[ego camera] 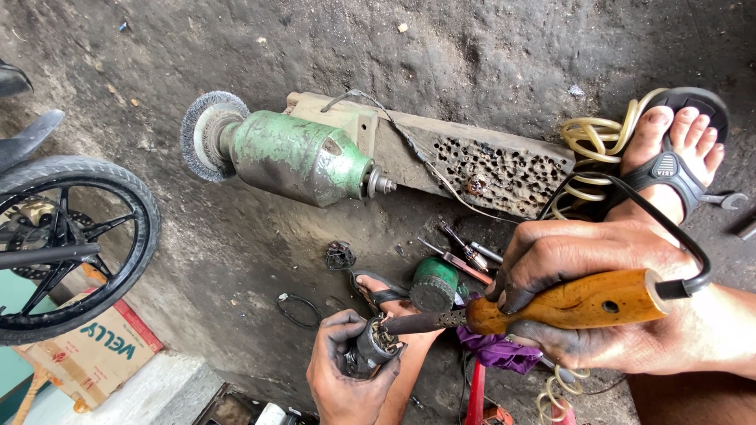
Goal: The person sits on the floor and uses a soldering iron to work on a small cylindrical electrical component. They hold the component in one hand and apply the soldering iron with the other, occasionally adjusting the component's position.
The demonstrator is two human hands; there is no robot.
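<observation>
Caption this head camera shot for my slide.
Left hand holds a small metal part while right hand applies a wooden-handled soldering iron.

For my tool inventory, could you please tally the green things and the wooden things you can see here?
Green: 2, the grinder motor and the small can.
Wooden: 2, the soldering iron handle in the right hand, and the drilled plank.
Total: 4.
</observation>
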